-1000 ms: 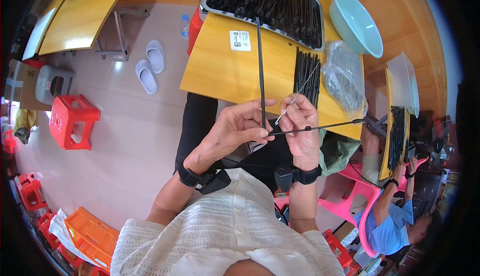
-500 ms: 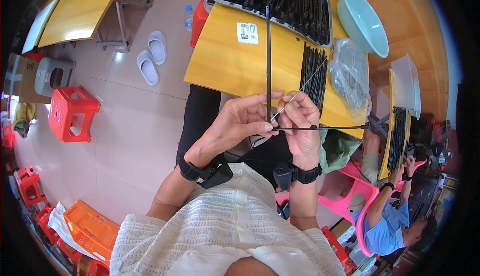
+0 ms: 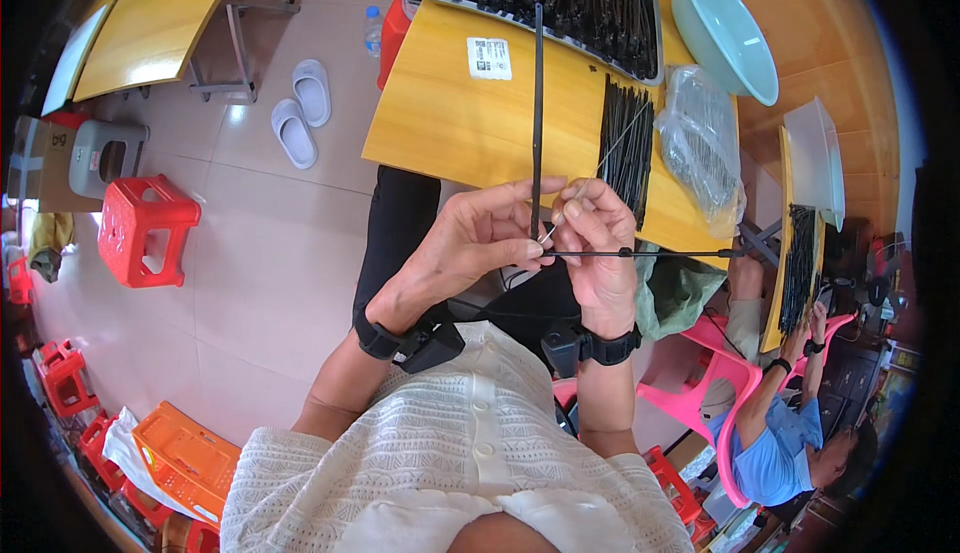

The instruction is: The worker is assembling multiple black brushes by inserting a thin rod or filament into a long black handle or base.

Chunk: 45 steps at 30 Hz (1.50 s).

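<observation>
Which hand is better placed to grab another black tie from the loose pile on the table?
Right. The right hand sits nearest the tie pile; the left hand pinches the upright tie.

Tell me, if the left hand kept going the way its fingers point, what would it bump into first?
Most likely the right hand: the left hand points its fingers rightward, almost touching it, with black cable ties pinched between them.

A white square label lies on the yellow table.
</observation>
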Motion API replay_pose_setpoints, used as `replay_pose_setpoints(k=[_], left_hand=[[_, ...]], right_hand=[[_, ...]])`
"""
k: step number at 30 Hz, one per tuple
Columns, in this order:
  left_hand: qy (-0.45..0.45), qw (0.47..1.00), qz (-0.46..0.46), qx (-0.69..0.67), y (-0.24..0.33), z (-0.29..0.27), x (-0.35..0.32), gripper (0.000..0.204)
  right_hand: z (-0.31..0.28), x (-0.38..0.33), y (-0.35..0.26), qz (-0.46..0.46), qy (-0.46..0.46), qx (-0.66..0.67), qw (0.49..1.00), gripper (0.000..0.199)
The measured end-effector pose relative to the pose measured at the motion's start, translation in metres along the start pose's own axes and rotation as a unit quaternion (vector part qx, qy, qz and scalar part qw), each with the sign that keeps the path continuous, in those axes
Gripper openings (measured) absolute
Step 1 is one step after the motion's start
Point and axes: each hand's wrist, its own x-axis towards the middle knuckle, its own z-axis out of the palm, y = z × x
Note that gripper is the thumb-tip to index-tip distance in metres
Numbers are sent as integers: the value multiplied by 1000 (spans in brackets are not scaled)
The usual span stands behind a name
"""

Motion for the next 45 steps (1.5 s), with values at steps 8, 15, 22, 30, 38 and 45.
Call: replay_pose_setpoints(k=[8, 15, 22, 30, 38, 45], left_hand=[[0, 1000, 22, 9, 2, 1, -3, 60], [-8, 1000, 26, 15, 3, 0, -4, 60], [-11, 998, 22, 53, 1, -4, -6, 52], [32, 999, 10, 0, 6, 3, -8, 17], [61, 997, -2, 44, 4, -1, -8, 7], [125, 992, -7, 20, -1, -8, -9, 7]], right_hand=[[-1, 1, 5, 15, -2, 15, 1000, 11], [2, 1, 4, 52, 7, 38, 998, 10], [6, -2, -1, 83, 47, 26, 995, 11], [26, -15, -9, -86, 74, -186, 976, 13], [22, -8, -1, -51, 68, -184, 979, 16], [6, -26, -16, -30, 15, -178, 984, 29]])
